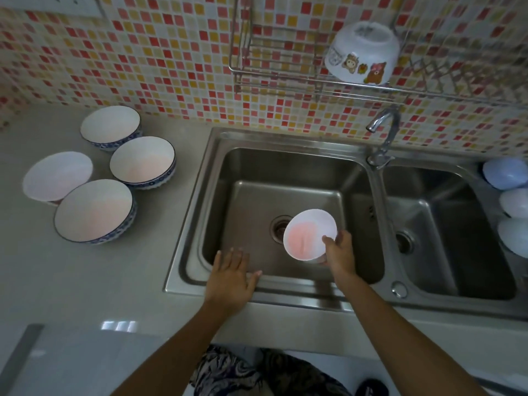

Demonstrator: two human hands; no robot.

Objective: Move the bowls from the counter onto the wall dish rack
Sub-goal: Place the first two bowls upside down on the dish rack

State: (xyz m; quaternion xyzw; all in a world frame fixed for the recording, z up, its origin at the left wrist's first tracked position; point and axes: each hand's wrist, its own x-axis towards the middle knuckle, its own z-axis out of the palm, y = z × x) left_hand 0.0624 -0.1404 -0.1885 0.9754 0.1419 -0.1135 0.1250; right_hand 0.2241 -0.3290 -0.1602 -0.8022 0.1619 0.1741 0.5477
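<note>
I judged the step in hand was carrying the small white bowl (310,234) up to the wall dish rack (285,70), so lifting it level and turning it rim-down beside the cartoon bowl (361,54) already resting there seemed wisest. My right hand (340,252) pinched that small bowl by its rim, above the sink (285,178). My left hand (233,281) lay flat with fingers spread, holding nothing, over the sink's front edge. Four more bowls (97,211) waited on the tabletop (85,281), well apart to my left.
</note>
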